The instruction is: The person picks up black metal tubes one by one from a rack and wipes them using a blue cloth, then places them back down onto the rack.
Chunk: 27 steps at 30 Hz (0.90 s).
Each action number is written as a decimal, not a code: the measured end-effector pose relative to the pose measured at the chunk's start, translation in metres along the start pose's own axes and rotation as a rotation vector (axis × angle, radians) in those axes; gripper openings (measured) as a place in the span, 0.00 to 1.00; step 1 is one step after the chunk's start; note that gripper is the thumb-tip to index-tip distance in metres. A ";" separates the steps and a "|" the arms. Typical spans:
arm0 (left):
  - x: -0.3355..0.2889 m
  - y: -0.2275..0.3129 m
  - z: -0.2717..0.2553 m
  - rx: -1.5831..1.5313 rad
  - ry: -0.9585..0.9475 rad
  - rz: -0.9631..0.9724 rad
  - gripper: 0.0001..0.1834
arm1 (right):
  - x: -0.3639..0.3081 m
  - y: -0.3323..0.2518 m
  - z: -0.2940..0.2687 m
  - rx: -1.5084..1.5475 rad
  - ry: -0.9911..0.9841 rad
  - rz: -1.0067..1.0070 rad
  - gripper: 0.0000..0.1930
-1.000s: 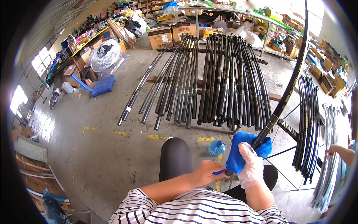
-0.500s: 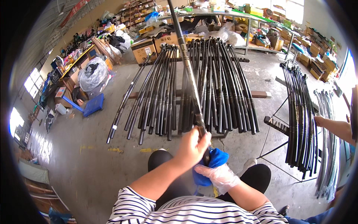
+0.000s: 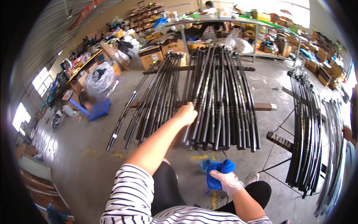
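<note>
My left hand (image 3: 186, 114) is stretched forward over the racked poles, its fingers closed round a long black pole (image 3: 201, 87) that looks like a telescopic fishing rod. That pole lies at the left side of the middle bundle (image 3: 227, 108). Lower down, above my right knee, my right hand (image 3: 228, 182) wears a clear plastic glove and is closed on a bunched blue cloth (image 3: 215, 182). A rounded blue thing (image 3: 205, 164) shows just behind the cloth; I cannot tell what it is. To the left of my left hand lies another bundle of black poles (image 3: 156, 97).
Brown crossbars (image 3: 265, 107) bear the poles. At right, a stand (image 3: 279, 141) holds more black poles (image 3: 306, 142), beside plastic-wrapped ones (image 3: 332, 149). A co-worker's hand (image 3: 349, 133) shows at the right edge. A blue platform cart (image 3: 99, 109) stands left; a person (image 3: 210, 8) is behind the cluttered bench.
The upright pole has been lowered among the middle bundle, and my left hand has moved forward with it. My right hand and the cloth have come off the pole.
</note>
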<state>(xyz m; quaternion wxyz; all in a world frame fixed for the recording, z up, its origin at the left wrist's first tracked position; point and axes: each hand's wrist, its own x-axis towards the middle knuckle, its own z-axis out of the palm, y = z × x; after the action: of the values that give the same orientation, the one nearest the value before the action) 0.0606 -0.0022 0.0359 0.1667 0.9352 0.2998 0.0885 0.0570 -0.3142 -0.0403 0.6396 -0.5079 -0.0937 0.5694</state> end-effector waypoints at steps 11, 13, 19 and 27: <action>-0.045 0.004 -0.035 0.064 0.166 -0.013 0.19 | 0.010 0.009 -0.006 0.054 0.121 -0.089 0.21; -0.066 -0.033 -0.054 -0.080 0.266 -0.123 0.16 | 0.010 0.010 -0.011 0.058 0.148 -0.087 0.24; -0.146 -0.153 -0.055 0.139 0.534 -0.146 0.07 | 0.013 0.019 -0.011 -0.009 0.199 -0.085 0.25; -0.142 -0.077 0.026 0.553 0.213 0.171 0.26 | -0.020 0.008 0.024 -0.378 0.224 -0.346 0.22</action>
<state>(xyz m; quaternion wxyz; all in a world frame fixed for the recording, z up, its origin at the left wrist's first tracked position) -0.0878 -0.0341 -0.0259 -0.1343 0.9523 0.2487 0.1149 0.0285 -0.3196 -0.0261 0.6273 -0.6545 -0.2124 0.3647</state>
